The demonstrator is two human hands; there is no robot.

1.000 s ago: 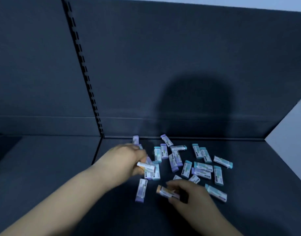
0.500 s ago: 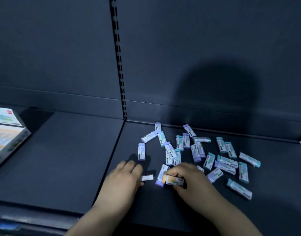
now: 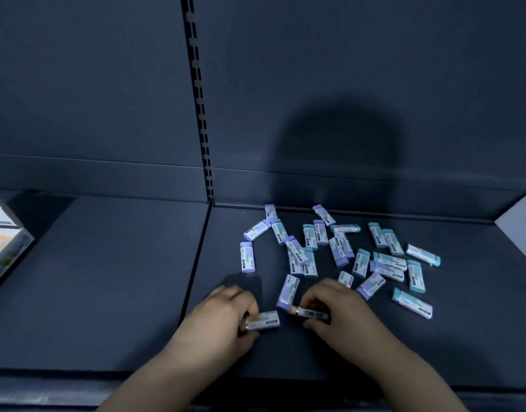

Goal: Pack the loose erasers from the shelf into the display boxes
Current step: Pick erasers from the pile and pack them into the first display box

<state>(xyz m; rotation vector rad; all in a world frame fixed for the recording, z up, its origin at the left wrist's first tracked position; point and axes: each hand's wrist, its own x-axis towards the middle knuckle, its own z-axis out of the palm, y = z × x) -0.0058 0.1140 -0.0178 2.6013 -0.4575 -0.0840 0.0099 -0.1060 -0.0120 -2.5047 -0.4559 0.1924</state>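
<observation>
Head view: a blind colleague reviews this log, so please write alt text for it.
Two bare hands each hold one eraser at a dark shelf: the left hand pinches a white-sleeved eraser, the right hand a barcoded eraser. Behind them, loose erasers with purple or teal ends lie scattered; a printed display box is cut off at the left edge.

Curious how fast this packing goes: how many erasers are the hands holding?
2: a plain eraser pinched in the left hand and an orange-tipped eraser in the right hand. More could be hidden in the palms.
</observation>
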